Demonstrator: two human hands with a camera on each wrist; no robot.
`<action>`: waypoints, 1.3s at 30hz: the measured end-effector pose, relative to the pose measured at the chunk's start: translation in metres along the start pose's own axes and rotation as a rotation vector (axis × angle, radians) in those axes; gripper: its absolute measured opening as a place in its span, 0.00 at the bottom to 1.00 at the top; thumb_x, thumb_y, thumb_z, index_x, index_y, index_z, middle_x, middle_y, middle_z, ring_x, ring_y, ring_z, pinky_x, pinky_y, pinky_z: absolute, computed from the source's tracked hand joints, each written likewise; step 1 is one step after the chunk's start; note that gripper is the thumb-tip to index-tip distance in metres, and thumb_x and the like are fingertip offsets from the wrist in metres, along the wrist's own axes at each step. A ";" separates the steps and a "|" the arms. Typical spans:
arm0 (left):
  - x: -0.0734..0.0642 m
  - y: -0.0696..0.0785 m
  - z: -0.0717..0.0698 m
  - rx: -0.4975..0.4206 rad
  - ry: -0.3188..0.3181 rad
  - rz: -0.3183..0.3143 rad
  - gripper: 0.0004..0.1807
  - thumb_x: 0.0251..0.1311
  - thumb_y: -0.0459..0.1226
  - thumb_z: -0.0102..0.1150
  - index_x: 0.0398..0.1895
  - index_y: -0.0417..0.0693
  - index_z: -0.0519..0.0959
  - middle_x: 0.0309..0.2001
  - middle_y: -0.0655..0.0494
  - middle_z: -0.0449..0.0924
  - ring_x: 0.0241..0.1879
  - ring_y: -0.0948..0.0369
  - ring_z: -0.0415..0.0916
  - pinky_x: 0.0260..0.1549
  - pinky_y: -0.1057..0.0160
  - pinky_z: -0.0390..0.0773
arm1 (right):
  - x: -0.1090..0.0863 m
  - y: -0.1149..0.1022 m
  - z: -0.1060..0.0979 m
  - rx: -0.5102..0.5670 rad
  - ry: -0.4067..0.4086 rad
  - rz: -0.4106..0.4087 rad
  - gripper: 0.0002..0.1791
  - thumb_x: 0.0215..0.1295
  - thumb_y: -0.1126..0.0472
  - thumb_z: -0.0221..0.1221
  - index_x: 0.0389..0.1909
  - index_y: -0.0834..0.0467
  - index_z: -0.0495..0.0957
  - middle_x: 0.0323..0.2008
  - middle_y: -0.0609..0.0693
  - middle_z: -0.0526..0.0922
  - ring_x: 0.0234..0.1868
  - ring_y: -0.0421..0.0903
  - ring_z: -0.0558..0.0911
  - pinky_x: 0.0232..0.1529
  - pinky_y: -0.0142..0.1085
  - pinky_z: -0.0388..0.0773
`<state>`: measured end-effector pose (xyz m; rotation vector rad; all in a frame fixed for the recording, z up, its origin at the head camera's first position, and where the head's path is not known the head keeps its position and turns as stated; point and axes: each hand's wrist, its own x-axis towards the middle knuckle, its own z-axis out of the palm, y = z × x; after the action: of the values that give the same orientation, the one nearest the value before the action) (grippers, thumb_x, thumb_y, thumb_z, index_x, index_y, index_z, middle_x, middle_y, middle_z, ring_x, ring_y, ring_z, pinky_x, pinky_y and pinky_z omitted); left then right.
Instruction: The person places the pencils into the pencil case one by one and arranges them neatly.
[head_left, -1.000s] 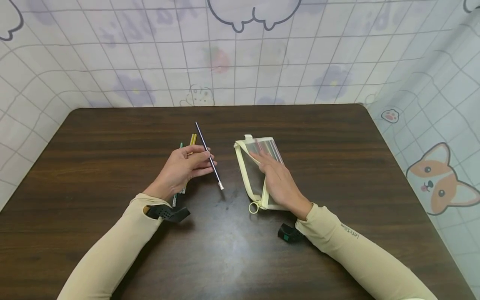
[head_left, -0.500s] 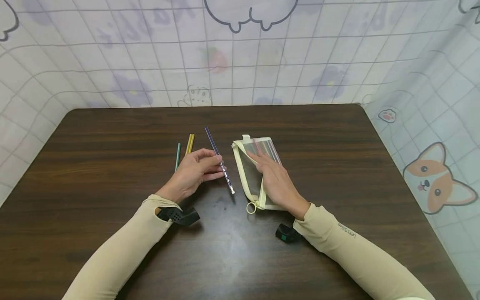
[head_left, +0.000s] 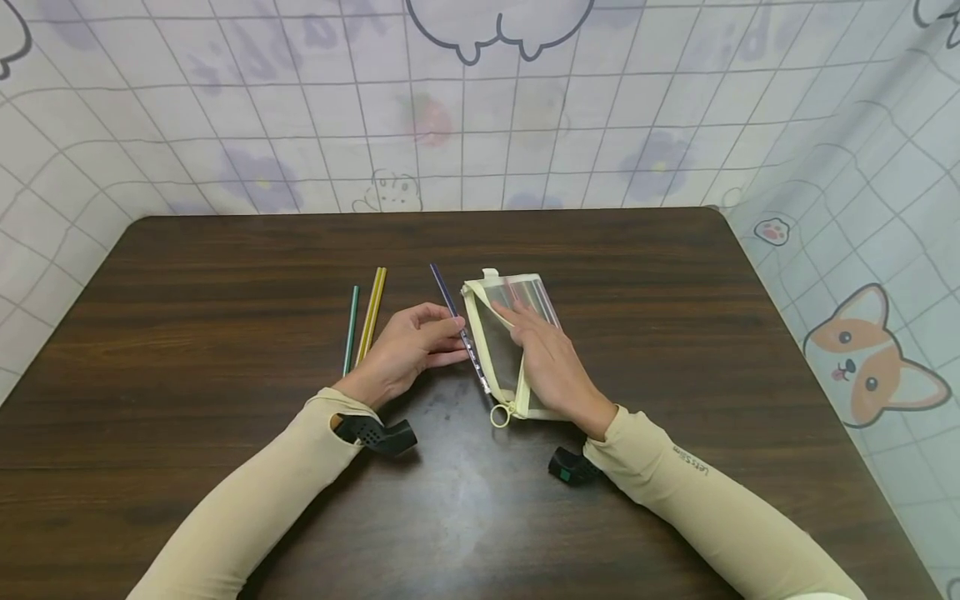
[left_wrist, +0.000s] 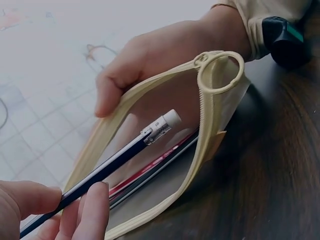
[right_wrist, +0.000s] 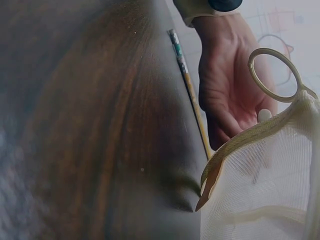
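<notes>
My left hand pinches a dark blue pencil between thumb and fingers. Its white eraser points into the gaping mouth of a see-through mesh pencil case with a cream zipper edge. My right hand lies over the top of the case and holds the upper edge of the mouth up; some of its fingers are hidden. Inside the case, a red pencil and a dark one show in the left wrist view. A ring-shaped zipper pull hangs at the near corner.
On the dark wooden table, left of my left hand, lie a green pencil and yellow pencils, partly hidden by the hand. A patterned cloth rises behind the table and along its sides.
My left hand has moved right with the blue pencil, from apart to right beside the mouth of the case. More of the green and yellow pencils shows. The right hand stays at the case.
</notes>
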<state>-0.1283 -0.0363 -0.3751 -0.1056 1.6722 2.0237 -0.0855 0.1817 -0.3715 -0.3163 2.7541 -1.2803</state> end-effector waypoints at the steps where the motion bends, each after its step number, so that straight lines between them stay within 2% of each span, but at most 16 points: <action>1: 0.000 -0.001 0.002 0.000 -0.002 -0.002 0.05 0.73 0.31 0.58 0.45 0.41 0.72 0.37 0.52 0.82 0.35 0.62 0.85 0.43 0.63 0.91 | 0.000 0.000 0.000 0.001 0.002 0.002 0.29 0.80 0.55 0.33 0.77 0.43 0.66 0.80 0.54 0.62 0.84 0.54 0.57 0.84 0.60 0.53; 8: 0.004 -0.004 0.012 -0.023 -0.014 -0.011 0.05 0.72 0.30 0.57 0.46 0.41 0.72 0.36 0.52 0.81 0.35 0.62 0.84 0.42 0.64 0.91 | 0.000 0.000 0.000 0.009 0.002 0.002 0.29 0.81 0.55 0.34 0.77 0.44 0.67 0.80 0.54 0.63 0.84 0.54 0.57 0.84 0.60 0.53; 21: 0.008 -0.008 0.029 -0.022 -0.052 -0.070 0.07 0.73 0.30 0.57 0.49 0.39 0.72 0.34 0.50 0.80 0.33 0.63 0.84 0.40 0.66 0.91 | -0.001 -0.001 0.000 0.029 -0.001 0.005 0.28 0.82 0.54 0.33 0.77 0.44 0.67 0.80 0.55 0.61 0.84 0.53 0.56 0.84 0.61 0.50; 32: 0.007 -0.014 0.033 -0.016 -0.074 -0.108 0.08 0.73 0.30 0.57 0.49 0.37 0.72 0.35 0.50 0.81 0.33 0.63 0.85 0.40 0.67 0.91 | 0.000 0.001 0.000 0.016 0.001 -0.002 0.28 0.81 0.54 0.34 0.77 0.44 0.67 0.80 0.55 0.62 0.84 0.55 0.57 0.84 0.62 0.51; 39: 0.007 -0.014 0.035 0.021 -0.070 -0.099 0.15 0.73 0.30 0.57 0.57 0.31 0.73 0.36 0.49 0.81 0.33 0.64 0.86 0.41 0.68 0.90 | 0.000 0.001 0.002 0.013 0.010 -0.004 0.28 0.81 0.55 0.34 0.77 0.45 0.67 0.80 0.56 0.62 0.83 0.56 0.57 0.83 0.63 0.52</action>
<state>-0.1190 -0.0001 -0.3822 -0.1066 1.6122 1.9150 -0.0854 0.1813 -0.3736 -0.3159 2.7541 -1.3038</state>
